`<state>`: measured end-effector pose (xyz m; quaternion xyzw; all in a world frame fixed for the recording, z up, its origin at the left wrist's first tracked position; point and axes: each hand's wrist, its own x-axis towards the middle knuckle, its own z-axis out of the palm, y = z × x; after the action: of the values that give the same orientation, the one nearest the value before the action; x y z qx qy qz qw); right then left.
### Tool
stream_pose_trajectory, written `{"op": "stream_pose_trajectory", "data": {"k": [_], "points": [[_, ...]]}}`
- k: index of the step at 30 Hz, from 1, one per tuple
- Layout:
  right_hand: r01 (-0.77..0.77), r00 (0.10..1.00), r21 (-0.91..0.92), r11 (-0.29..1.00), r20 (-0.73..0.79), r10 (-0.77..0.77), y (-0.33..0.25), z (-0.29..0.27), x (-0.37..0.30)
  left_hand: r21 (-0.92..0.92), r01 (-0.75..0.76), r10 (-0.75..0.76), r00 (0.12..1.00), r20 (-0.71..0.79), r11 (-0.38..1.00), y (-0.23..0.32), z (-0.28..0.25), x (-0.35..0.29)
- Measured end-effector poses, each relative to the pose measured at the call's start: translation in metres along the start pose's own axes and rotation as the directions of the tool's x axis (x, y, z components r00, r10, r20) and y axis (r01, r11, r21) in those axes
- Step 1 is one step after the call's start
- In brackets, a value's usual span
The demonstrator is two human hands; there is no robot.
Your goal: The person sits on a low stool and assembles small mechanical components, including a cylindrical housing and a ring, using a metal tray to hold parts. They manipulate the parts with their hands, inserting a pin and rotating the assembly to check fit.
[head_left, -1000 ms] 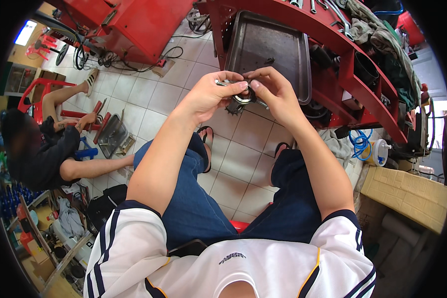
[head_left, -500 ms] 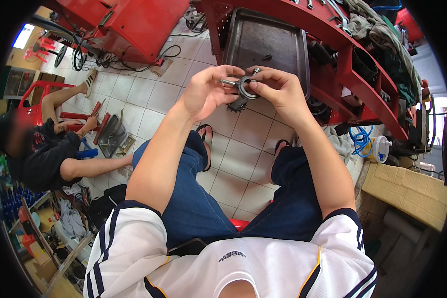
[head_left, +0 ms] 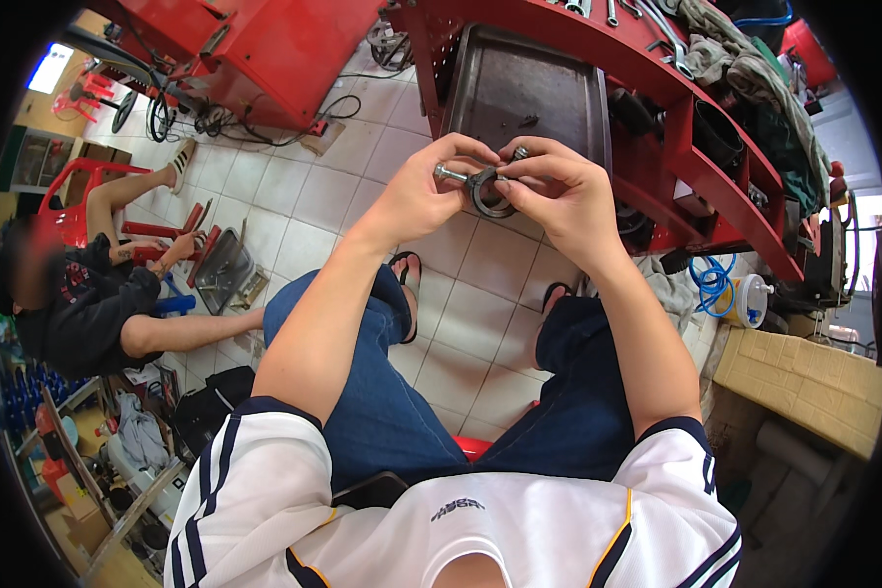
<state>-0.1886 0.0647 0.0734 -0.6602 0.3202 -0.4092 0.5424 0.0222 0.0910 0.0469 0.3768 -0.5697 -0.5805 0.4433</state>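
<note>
Out in front of me, both hands hold a dark metal part with a ring (head_left: pixel 491 209) at its lower end. My left hand (head_left: pixel 416 191) is closed on its left side, where a shiny bolt-like stub (head_left: pixel 450 173) sticks out between the fingers. My right hand (head_left: pixel 566 194) pinches the right side of the ring between thumb and fingers. Another small metal end (head_left: pixel 520 153) shows above the right fingertips. The fingers cover much of the part's middle.
Beyond my hands lies a dark metal tray (head_left: pixel 529 83) under a red workbench (head_left: pixel 598 39) carrying wrenches. At left a seated person (head_left: pixel 78 294) handles red pieces over a black tray (head_left: pixel 227 269). A blue hose (head_left: pixel 712 284) and white bucket (head_left: pixel 752 299) stand at right.
The part has been turned in my hands. Its ring now hangs lower, and the toothed end seen beneath it before is out of sight. My left fingers have closed in on it.
</note>
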Motion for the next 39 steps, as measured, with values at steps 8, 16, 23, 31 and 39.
{"op": "stream_pose_trajectory", "data": {"k": [8, 16, 23, 31, 39], "points": [[-0.023, 0.995, -0.083, 0.996, -0.097, 0.015, -0.009, -0.002, -0.001, -0.146, 0.144, -0.177, 0.954, -0.244, 0.979, -0.023, -0.010, -0.001], [-0.018, 0.979, -0.130, 0.991, -0.203, -0.009, -0.003, -0.005, 0.000, 0.477, -0.172, 0.408, 0.795, -0.450, 0.862, -0.060, 0.069, -0.007], [-0.030, 0.980, -0.148, 0.989, -0.201, 0.000, 0.001, -0.002, -0.007, 0.306, -0.158, 0.330, 0.670, -0.665, 0.939, -0.067, 0.090, 0.010], [-0.095, 0.981, 0.088, 0.992, -0.158, 0.108, -0.005, 0.002, -0.012, 0.298, -0.130, 0.308, 0.659, -0.686, 0.945, -0.040, 0.080, -0.003], [-0.015, 0.990, -0.189, 0.982, -0.143, -0.012, -0.010, 0.011, -0.017, 0.162, -0.107, 0.189, 0.720, -0.668, 0.981, -0.039, 0.070, -0.005]]}}
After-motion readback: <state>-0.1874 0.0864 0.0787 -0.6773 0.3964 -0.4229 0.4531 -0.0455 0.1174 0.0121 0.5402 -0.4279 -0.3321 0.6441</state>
